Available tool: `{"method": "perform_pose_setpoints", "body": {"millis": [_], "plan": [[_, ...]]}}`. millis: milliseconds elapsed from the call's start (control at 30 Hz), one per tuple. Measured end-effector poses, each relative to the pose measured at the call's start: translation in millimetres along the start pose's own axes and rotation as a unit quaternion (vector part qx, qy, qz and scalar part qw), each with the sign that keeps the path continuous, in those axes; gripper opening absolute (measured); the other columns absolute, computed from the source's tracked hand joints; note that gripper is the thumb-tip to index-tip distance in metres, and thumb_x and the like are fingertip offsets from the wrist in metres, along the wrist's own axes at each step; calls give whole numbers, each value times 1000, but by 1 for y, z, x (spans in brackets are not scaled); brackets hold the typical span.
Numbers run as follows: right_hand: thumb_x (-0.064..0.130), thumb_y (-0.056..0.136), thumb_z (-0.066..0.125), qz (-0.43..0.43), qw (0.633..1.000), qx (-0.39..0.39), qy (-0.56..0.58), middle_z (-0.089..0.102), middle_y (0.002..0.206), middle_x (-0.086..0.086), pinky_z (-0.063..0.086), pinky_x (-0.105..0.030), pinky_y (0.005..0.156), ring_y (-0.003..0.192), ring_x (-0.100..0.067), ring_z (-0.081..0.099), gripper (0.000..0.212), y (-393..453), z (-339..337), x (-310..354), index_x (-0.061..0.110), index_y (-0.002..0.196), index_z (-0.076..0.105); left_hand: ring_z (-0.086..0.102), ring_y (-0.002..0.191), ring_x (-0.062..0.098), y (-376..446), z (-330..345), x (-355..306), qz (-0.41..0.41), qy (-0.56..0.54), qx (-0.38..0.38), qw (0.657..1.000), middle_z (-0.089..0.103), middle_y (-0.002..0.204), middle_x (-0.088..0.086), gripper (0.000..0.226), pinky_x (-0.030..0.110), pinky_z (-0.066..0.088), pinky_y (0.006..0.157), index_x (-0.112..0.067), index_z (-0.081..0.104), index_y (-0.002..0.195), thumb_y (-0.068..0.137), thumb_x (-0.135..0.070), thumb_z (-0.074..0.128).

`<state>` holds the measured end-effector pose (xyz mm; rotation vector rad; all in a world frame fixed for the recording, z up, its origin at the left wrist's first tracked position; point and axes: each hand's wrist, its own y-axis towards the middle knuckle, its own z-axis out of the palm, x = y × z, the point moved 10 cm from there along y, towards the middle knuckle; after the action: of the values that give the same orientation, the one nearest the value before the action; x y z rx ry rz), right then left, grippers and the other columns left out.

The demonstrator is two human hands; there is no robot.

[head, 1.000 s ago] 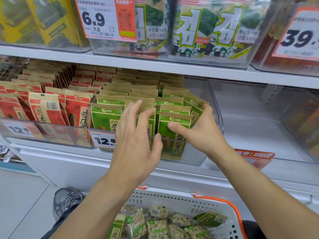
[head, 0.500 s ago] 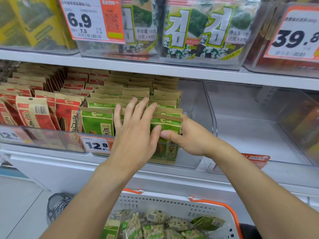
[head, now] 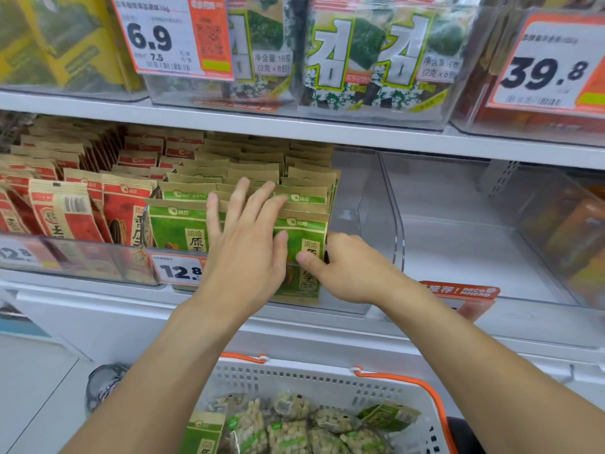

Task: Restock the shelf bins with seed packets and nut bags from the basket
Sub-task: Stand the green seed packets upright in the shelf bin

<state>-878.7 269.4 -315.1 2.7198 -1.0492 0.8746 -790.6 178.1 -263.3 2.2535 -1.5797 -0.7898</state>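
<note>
The left hand [head: 244, 253] lies flat, fingers [head: 235, 204] straight and spread, against the green packets [head: 183, 224] standing in the clear bin [head: 363, 204] on the shelf [head: 327, 132]. The right hand [head: 352, 268] pinches the front packet [head: 302, 244] at its right edge, thumb in front, fingers curled behind. Below, the white basket [head: 327, 378] holds nut bags [head: 288, 430] and more green packets.

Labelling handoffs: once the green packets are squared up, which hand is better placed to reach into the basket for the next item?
Left, probably. The left hand only lies flat with straight fingers on the green seed packets and can lift straight off. The right hand pinches the front packet's edge, steadying the row. The basket sits below both.
</note>
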Motion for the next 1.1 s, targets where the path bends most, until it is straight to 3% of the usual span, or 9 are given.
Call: {"method": "perform_pose_setpoints", "body": {"millis": [100,233,400,533,700,833,967,1033,1100], "plan": [[52,84,73,42,991,-20,126,68,108,7,54,-34,86,98,-14,64,40,0,-16,-13,24,110,61,11,151,22,-3,-2,-1,6,-7,0,1000,35,156,-4,52,54,-2,120,-23,46,140,89,-34,44],[41,67,91,60,973,-14,224,50,116,15,41,-24,86,113,-7,46,108,13,-25,-17,12,147,24,8,152,23,-6,-5,-3,14,-1,-8,1000,34,157,-1,54,54,-6,120,-22,45,141,88,-33,45],[7,61,94,-40,928,12,371,66,125,2,51,-38,103,115,-13,66,93,42,-5,-8,23,134,39,9,152,25,-3,-3,-2,32,-8,5,999,34,157,0,54,52,-4,121,-20,45,142,89,-16,53],[16,49,96,-45,936,84,339,61,133,-1,52,-43,103,118,-18,64,129,47,9,-5,23,151,17,7,152,24,1,0,0,46,-12,16,999,31,158,-1,58,52,-4,121,-19,42,144,89,-12,58],[42,52,98,-61,962,69,257,56,139,4,51,-42,104,120,-14,62,118,44,8,-8,30,148,32,7,152,23,-1,1,0,47,-5,15,999,29,159,-2,59,52,-5,121,-21,40,145,89,-12,56],[30,79,84,-59,983,32,170,63,129,11,48,-32,106,117,-6,61,83,24,-1,-6,25,146,37,9,152,24,-6,0,0,60,-2,10,998,32,157,-1,59,53,-3,122,-21,39,145,89,-10,55],[39,83,78,-57,995,-76,18,67,125,10,49,-27,95,115,-13,63,68,-5,-16,8,28,140,44,8,152,21,-19,-13,-2,45,-40,-36,998,32,158,0,59,52,2,122,-18,41,144,86,-14,47],[34,84,78,-49,987,-153,24,65,127,11,48,-27,94,117,-12,61,70,-27,-24,13,26,142,39,29,145,21,-30,-31,-5,32,-99,-108,989,47,145,1,49,47,19,120,-12,54,132,83,-9,49],[23,87,74,-63,951,-267,139,59,126,16,45,-22,98,115,-3,57,68,-61,-36,13,23,144,37,55,112,18,-46,-43,-3,10,-179,-168,969,63,112,0,28,34,42,97,-9,63,108,84,-4,50]]}}
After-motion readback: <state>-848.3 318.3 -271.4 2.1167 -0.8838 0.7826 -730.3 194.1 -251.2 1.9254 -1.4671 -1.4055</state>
